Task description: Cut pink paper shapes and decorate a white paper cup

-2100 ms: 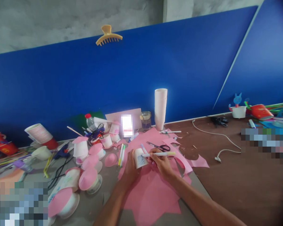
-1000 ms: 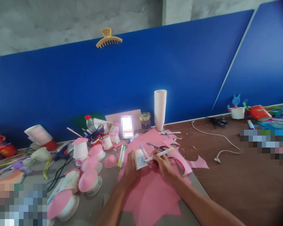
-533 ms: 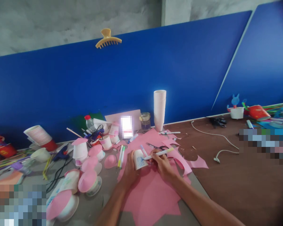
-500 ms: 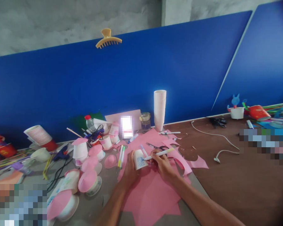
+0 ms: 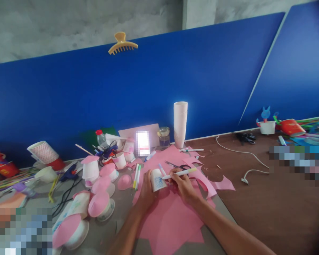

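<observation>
A white paper cup lies tipped above the pink paper, with blue crosshatched marks on its side. My left hand is closed around the cup's left side. Pinched in my right hand is a white marker with a yellowish end; its tip meets the cup at the blue marks. Just behind the cup lies a marker cap or pen, too small to tell which. Scissors rest on the paper beyond my right hand. Two markers lie left of my left hand.
Several cups with pink paper tops, such as this one, crowd the left side. Tall stacked white cups stand by the blue partition, near a glass jar. A glue gun lies left; a white cable crosses the brown tabletop.
The marker tip has shifted very slightly on the cup's side along with my right hand. My left hand keeps the cup in the same place.
</observation>
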The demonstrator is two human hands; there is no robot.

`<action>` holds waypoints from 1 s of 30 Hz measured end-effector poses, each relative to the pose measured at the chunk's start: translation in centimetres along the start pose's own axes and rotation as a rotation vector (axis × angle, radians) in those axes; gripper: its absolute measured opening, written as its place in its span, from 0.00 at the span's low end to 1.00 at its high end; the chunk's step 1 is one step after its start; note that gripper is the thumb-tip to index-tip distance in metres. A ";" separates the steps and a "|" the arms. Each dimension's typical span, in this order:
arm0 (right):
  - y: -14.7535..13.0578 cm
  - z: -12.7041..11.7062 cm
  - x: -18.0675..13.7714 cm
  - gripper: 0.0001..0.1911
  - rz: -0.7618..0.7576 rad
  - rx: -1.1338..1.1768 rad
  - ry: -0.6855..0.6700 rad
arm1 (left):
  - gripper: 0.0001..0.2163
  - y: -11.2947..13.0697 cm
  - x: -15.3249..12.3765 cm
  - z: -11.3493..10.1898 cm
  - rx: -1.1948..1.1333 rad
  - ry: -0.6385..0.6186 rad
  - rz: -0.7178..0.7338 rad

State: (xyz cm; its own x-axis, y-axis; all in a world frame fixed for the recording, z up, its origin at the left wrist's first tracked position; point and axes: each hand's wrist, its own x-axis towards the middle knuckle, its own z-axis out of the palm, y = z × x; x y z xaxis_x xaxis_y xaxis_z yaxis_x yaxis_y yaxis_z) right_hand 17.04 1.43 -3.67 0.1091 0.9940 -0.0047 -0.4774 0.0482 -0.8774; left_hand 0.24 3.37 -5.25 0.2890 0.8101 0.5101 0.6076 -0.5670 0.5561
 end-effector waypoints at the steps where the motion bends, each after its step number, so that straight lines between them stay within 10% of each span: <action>1: 0.0 0.0 0.0 0.12 -0.006 -0.009 0.000 | 0.25 0.0 0.0 0.0 -0.004 0.003 0.000; 30: -0.2 0.1 -0.1 0.14 0.039 0.028 0.008 | 0.27 0.3 0.0 -0.3 -0.050 -0.016 -0.021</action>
State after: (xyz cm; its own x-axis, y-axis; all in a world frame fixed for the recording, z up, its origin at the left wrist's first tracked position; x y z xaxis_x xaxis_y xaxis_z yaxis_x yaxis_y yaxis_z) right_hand 17.00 1.38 -3.48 0.0967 0.9944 -0.0420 -0.5059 0.0128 -0.8625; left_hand 0.19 3.16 -4.95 0.2886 0.8238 0.4879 0.5757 -0.5564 0.5991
